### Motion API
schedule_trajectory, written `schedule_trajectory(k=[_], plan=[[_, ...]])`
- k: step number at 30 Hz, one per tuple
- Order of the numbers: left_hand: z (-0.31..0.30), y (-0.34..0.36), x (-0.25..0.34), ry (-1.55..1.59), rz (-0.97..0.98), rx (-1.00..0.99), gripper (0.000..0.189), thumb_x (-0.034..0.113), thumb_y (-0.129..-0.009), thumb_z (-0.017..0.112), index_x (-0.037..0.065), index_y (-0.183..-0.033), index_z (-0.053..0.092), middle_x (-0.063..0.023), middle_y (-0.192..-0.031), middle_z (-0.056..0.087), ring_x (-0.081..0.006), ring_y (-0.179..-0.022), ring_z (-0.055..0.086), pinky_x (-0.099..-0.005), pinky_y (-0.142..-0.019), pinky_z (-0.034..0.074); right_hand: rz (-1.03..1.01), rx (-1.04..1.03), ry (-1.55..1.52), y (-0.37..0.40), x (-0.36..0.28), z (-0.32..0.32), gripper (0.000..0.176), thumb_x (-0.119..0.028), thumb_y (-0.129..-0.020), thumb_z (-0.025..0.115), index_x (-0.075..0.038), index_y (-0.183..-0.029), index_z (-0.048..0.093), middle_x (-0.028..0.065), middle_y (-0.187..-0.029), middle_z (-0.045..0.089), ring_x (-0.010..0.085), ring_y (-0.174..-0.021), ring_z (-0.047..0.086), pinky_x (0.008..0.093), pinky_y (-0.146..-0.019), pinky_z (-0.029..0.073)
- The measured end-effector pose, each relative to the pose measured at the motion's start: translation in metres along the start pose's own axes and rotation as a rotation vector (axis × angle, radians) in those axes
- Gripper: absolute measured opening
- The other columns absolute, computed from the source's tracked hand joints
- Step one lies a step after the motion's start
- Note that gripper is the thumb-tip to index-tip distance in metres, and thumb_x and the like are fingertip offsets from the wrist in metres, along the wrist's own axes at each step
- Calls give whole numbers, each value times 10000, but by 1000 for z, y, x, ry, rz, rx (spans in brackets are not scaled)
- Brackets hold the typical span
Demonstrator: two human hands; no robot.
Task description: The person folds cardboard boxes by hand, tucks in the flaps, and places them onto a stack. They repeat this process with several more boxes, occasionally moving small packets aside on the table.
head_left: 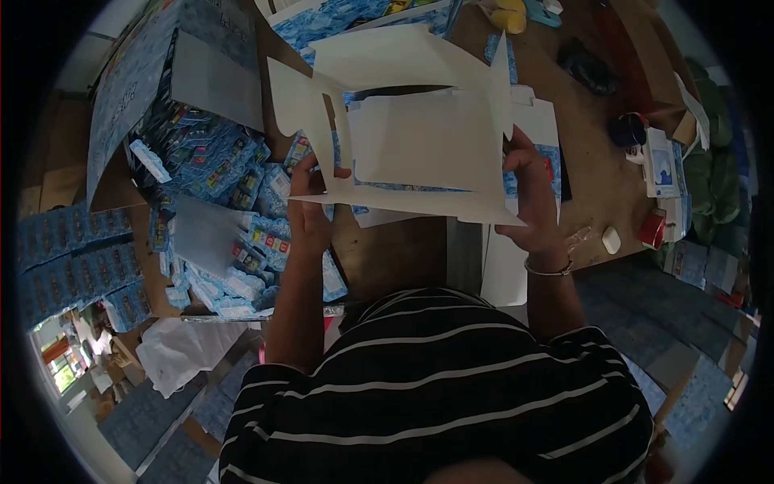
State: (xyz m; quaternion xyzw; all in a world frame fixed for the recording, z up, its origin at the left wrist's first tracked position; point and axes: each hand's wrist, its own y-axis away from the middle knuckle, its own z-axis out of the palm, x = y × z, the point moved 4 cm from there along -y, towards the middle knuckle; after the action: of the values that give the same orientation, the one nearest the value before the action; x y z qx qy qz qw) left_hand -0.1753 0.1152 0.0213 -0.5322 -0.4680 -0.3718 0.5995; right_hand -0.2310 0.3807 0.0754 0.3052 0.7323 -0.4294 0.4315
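Observation:
An unfolded white cardboard carton [403,201] is held up over the table, its flaps spread outward and its middle open. My left hand [310,206] grips its near left corner, fingers curled round the edge beside a slot in the side panel. At the right side, my right hand [532,189] holds the carton with the fingers behind the panel and the thumb low at the near corner. Through and behind the carton show white card sheets [532,117] on the table. Small blue printed packets [270,242] are heaped close to my left hand.
A large open box [218,73] tips its blue packets out at the left. Stacked blue cartons [72,258] stand beyond it. On the right of the brown table [597,202] lie a black plastic bag [587,68], a white roll [611,239] and a red container [651,229].

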Motion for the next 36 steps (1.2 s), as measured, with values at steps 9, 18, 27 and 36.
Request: schedule_trajectory(k=[9,18,27,36], plan=[[5,-3,-6,-48,-525,204,538,401,-768,552,-36,-1038,393,-140,-956,518,-177,-842,516,-266,-731,418,396,200,-149,6,11,12,620,-419,-749,545,15,-1133,326,172,-1157,394,203,-1043,391,314,-893,301],[4,-8,-7,-64,-367,312,578,281,-717,642,-65,-1064,335,-184,-991,488,-207,-880,515,-277,-755,421,412,333,-213,-4,14,8,560,-217,-773,558,26,-1193,278,164,-1131,410,212,-1045,400,314,-898,305],[18,-19,14,-796,83,78,632,128,-686,575,-41,-1199,248,-253,-1267,139,-404,-1145,249,-414,-920,279,-21,165,695,-24,3,6,613,-173,-726,564,-32,-1251,280,260,-1242,265,366,-1183,249,407,-951,247],[10,-41,4,629,-459,271,526,318,-819,483,-22,-1185,318,-179,-1175,397,-266,-1068,413,-352,-896,329,226,-72,197,-35,27,13,497,-376,-759,521,-125,-1181,447,257,-1287,210,393,-1192,232,424,-944,267]])
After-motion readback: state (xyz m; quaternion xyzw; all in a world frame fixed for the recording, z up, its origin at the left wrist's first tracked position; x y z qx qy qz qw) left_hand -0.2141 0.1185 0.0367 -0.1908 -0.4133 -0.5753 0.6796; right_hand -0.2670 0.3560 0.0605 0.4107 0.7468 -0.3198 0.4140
